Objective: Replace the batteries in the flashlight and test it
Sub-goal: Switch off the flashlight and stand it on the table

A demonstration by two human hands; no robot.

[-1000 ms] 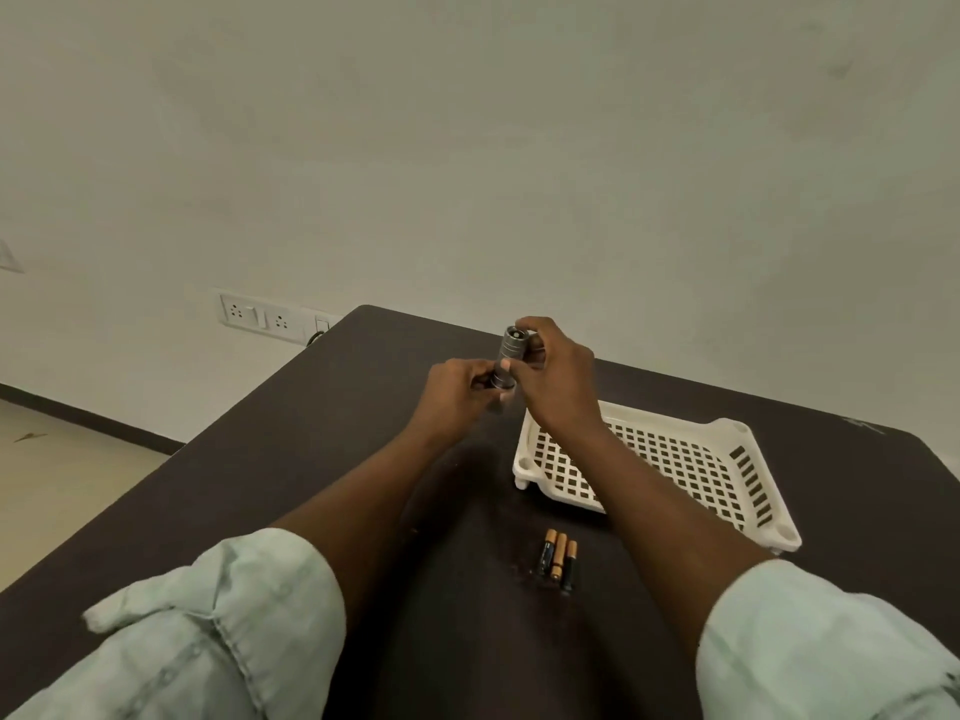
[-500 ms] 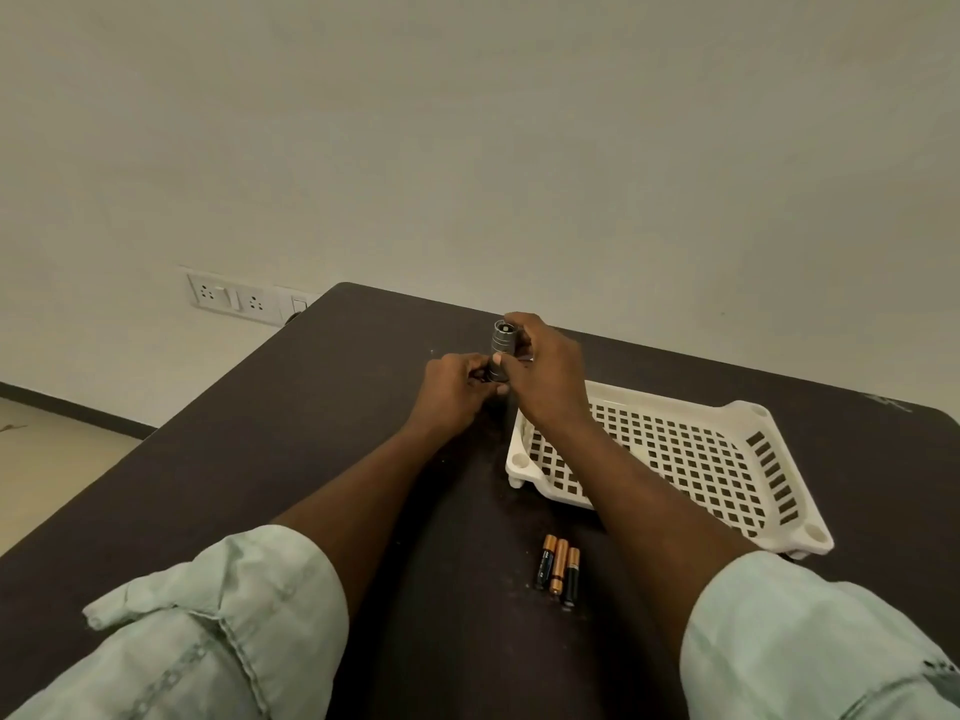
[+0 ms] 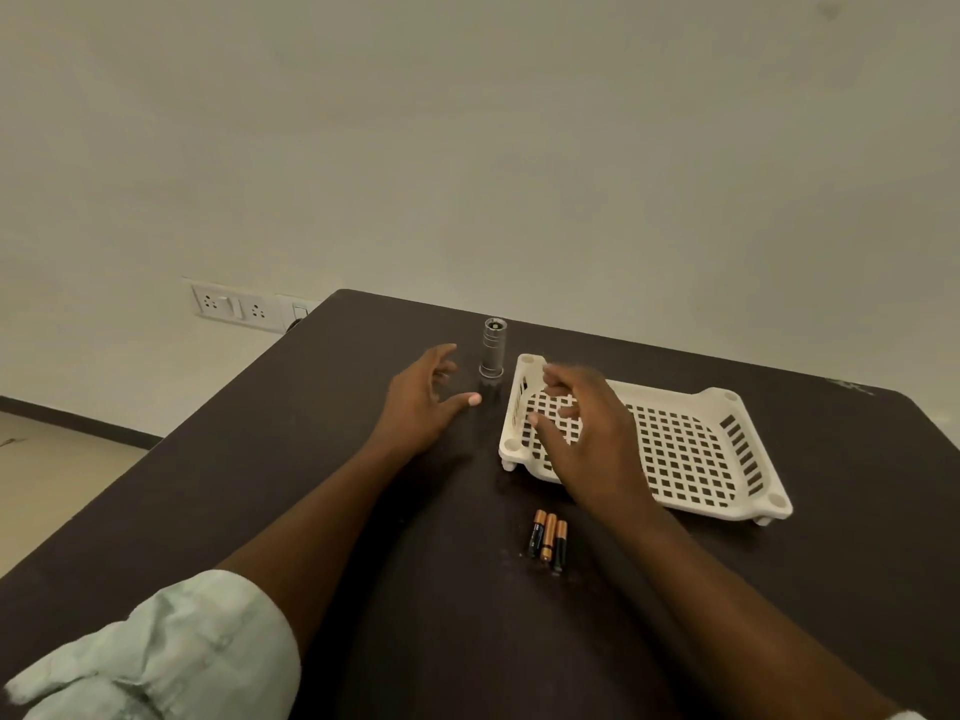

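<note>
A small grey flashlight (image 3: 492,348) stands upright on the dark table (image 3: 363,511), near its far edge. My left hand (image 3: 423,402) hovers just left of it, fingers spread and holding nothing. My right hand (image 3: 587,428) is over the left end of the white basket (image 3: 727,459), fingers loosely bent and empty. Three black-and-copper batteries (image 3: 548,537) lie side by side on the table, nearer to me than the basket.
The white slotted basket has nothing in it. A wall socket plate (image 3: 236,306) sits on the wall past the table's far left corner. The table's left edge drops to a pale floor (image 3: 52,475).
Both hands held the flashlight together above the table. It now stands on the table by itself, and both hands have let go and drawn back apart.
</note>
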